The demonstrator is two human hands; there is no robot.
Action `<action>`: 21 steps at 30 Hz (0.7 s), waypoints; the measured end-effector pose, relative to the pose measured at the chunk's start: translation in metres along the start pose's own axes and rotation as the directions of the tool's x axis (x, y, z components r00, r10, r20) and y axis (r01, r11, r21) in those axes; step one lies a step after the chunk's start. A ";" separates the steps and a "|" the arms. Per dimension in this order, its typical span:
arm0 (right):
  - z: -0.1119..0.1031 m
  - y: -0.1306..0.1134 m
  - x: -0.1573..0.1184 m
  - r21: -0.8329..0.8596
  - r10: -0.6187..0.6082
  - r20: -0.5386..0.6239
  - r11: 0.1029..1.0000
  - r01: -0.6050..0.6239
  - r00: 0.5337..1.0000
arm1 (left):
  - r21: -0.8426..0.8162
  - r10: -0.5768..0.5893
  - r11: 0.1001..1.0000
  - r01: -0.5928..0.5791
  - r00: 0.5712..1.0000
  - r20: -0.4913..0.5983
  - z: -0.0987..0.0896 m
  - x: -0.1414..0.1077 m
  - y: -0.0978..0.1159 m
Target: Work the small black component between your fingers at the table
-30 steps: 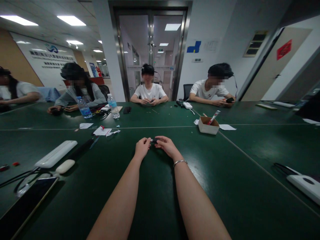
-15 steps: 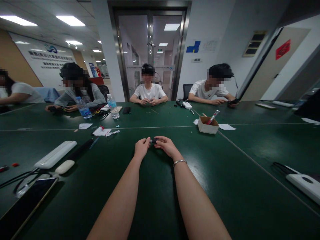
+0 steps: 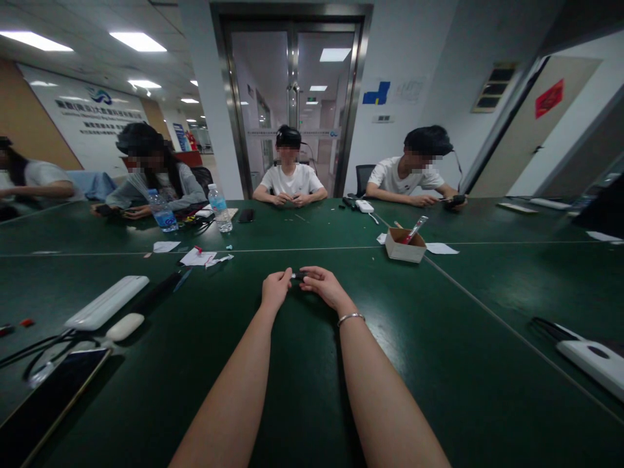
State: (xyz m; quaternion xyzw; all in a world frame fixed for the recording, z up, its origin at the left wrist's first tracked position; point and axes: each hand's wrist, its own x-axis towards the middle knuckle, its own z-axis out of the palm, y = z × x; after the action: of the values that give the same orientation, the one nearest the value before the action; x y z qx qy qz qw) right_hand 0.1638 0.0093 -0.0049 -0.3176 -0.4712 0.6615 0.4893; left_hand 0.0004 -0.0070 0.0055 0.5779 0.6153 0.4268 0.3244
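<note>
A small dark cylindrical piece with a silvery end (image 3: 297, 276) spans the gap between my two hands, just above or on the green table (image 3: 302, 364). My left hand (image 3: 276, 290) pinches its silvery end between thumb and fingertips. From the other side my right hand (image 3: 324, 286), with a silver bangle at the wrist, closes its fingers around the dark end. Fingers hide much of the piece, so its exact kind cannot be made out.
To the left lie a white power bank (image 3: 107, 303), a phone (image 3: 53, 403) and cables. A small box (image 3: 405, 251) holding a tool stands ahead right, with paper scraps (image 3: 198, 257) ahead left. Two water bottles (image 3: 221, 209) stand farther back. Several people sit across the table.
My hands keep their grip on the small dark piece and have barely moved. The whole view has shifted very slightly.
</note>
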 end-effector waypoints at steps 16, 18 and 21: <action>0.003 -0.003 0.000 0.018 0.031 -0.080 0.999 -0.030 0.996 | -0.045 0.070 0.997 -0.068 0.997 0.026 0.006 0.005 -0.011; 0.003 -0.003 0.000 0.034 0.027 -0.087 0.999 -0.024 0.996 | -0.097 0.052 0.994 -0.049 0.998 0.030 0.008 0.006 -0.012; 0.003 -0.002 0.001 0.059 0.016 -0.116 0.998 -0.009 0.993 | -0.184 0.020 0.983 -0.014 0.999 0.028 0.011 0.008 -0.012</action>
State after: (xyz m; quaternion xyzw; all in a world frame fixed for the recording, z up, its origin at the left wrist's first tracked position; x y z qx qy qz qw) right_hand 0.1619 0.0098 -0.0017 -0.3442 -0.4204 0.6584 0.5208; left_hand 0.0044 0.0029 -0.0092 0.5571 0.5635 0.4758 0.3818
